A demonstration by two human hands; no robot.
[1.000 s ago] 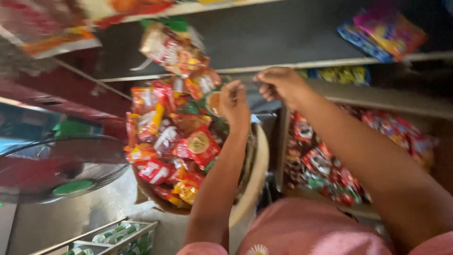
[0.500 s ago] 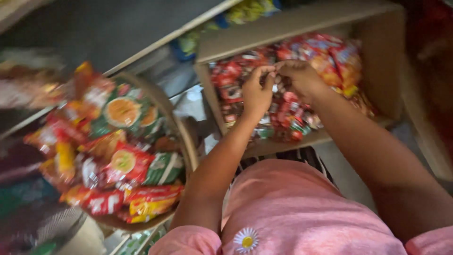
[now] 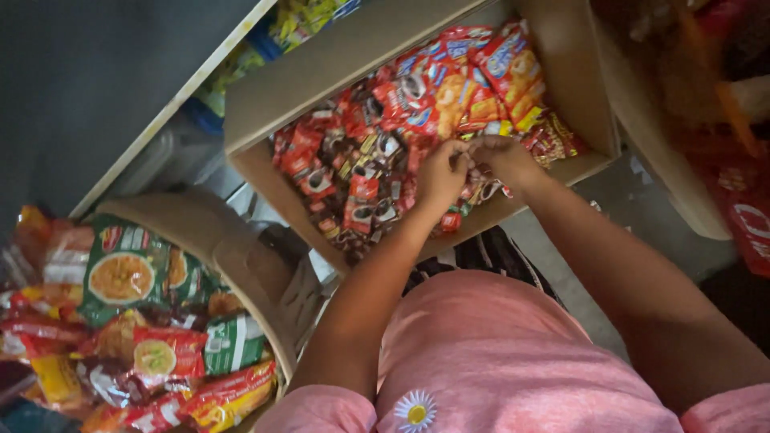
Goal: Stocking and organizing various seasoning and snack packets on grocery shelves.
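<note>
My left hand [image 3: 443, 174] and my right hand [image 3: 504, 158] meet over an open cardboard box [image 3: 353, 48] packed with small red and orange snack sachets [image 3: 377, 152]. The fingertips of both hands pinch together at one small sachet [image 3: 465, 151] near the box's front edge; it is too small and blurred to make out clearly. My forearms reach forward from a pink shirt with a daisy patch [image 3: 417, 413].
A second cardboard box [image 3: 241, 265] at lower left holds green, red and yellow noodle packets [image 3: 136, 337]. A grey shelf with a pale edge [image 3: 168, 112] runs along the upper left. More red packets [image 3: 746, 208] hang at the right.
The view has swung from the noodle-packet box over to the box of sachets. Both hands have stayed together and now rest on the sachets.
</note>
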